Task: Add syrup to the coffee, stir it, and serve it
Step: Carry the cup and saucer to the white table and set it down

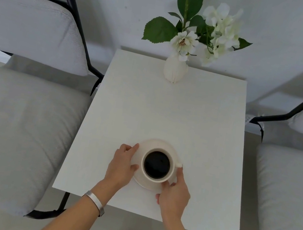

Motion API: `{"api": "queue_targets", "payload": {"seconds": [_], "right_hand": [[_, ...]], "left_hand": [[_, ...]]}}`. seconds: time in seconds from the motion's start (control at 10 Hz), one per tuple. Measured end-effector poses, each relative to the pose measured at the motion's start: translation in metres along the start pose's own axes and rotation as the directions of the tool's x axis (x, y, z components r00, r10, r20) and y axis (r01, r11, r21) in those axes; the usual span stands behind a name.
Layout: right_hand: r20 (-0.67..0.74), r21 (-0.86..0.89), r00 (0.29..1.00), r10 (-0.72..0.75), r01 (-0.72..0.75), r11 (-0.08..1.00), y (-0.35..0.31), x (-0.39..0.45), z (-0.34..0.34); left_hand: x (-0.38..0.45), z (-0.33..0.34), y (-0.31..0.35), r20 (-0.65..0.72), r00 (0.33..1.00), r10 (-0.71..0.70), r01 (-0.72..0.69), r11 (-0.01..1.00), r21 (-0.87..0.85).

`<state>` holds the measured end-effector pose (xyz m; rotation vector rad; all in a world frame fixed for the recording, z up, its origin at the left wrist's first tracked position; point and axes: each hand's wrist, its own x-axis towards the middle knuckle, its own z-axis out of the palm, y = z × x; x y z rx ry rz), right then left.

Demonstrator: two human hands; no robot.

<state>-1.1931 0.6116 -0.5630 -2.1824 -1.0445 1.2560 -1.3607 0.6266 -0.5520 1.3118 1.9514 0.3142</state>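
The cup (158,165) of coffee stands upright on its saucer (156,144) near the table's (167,109) front edge, handle pointing right. The left hand (122,165) grips the saucer's left rim; the right hand (174,195) grasps its right rim, hiding that edge.

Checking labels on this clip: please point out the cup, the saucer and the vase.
cup (170,172): head view, right outer wall.
saucer (158,143): head view, far rim.
vase (174,70): head view, middle of its body.

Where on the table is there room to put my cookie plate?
The middle of the table is bare, between the vase and the saucer. The near edge is crowded: both hands, left and right, hold the saucer under the coffee cup.
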Motion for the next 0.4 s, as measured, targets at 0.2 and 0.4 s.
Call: {"api": "queue_targets", "payload": {"seconds": [0.2,0.4], "right_hand": [[0.018,-0.131,0.996,-0.085,0.087,0.988,0.014,-0.001,0.002],[0.097,-0.175,0.981,-0.168,0.183,0.967,0.007,-0.004,-0.009]], "left_hand": [[0.000,-0.003,-0.001,0.011,1.000,0.007,-0.008,0.996,0.094],[0.000,-0.005,-0.001,0.020,1.000,0.007,-0.007,0.999,0.043]]}}
